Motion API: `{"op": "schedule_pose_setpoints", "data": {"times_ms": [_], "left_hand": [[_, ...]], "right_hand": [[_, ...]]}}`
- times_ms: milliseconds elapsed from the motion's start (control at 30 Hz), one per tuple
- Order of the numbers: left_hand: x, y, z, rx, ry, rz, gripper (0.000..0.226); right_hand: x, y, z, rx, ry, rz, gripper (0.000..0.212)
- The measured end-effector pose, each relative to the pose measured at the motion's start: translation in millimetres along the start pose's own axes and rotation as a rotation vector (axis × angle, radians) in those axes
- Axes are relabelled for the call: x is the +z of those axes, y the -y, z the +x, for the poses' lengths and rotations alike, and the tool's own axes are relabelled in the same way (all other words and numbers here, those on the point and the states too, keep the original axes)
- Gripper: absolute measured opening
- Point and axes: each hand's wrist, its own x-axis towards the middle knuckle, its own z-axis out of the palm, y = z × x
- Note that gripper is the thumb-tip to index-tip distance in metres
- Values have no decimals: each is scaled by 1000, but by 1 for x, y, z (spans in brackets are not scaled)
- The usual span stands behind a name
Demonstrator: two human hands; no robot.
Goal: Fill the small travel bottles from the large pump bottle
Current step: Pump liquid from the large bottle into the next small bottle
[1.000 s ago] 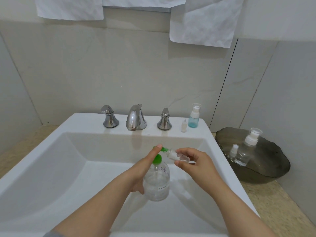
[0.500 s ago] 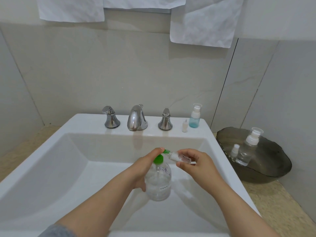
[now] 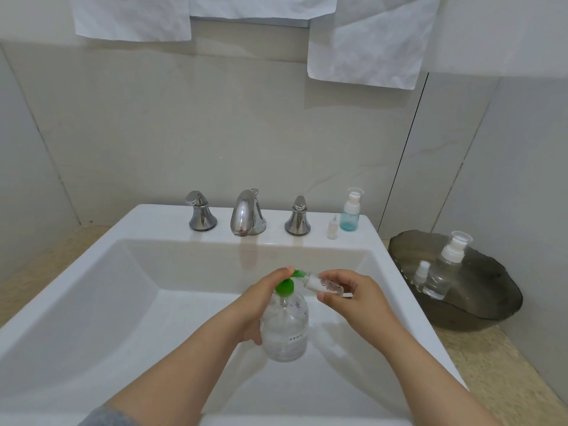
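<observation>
1. Fingers (image 3: 284, 271) of your left hand (image 3: 261, 305) curl over the green pump head (image 3: 285, 287), thumb down the side of the pump bottle (image 3: 284, 330). That grip steadies the bottle and puts a finger where the press comes from.
2. Your right hand (image 3: 358, 298) pinches a travel bottle (image 3: 322, 284) between thumb and fingertips, laid almost flat, mouth at the spout (image 3: 297, 274). Likely tilted so the spout feeds straight into the neck.
3. Both bottles are over the sink (image 3: 379, 241) basin, right of its middle. Drips would land in the basin, not on the counter (image 3: 507, 379). Cannot tell whether the pump bottle stands on the basin floor or hangs in your grip.
4. White shows at the neck end of the travel bottle. Fill level unclear.
5. Back ledge of the sink, right corner: a vial (image 3: 332, 229) and a blue bottle (image 3: 349, 215), upright, just beside each other, out of your working space.
6. Tray (image 3: 479, 305) on the counter just right of the sink: two clear bottles (image 3: 445, 272) with white tops, within your right hand's reach.
7. Judgement: you are mid-fill on one bottle, others waiting. Keep mouth and spout aligned. The neck is narrow, and a slip would put the liquid on your fingers.
</observation>
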Motion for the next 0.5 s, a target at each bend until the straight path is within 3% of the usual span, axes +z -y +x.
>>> {"op": "schedule_pose_setpoints", "data": {"times_ms": [500], "left_hand": [[4,-1,0,23,24,-20,96]], "right_hand": [[0,0,0,-33,-33,52,27]]}}
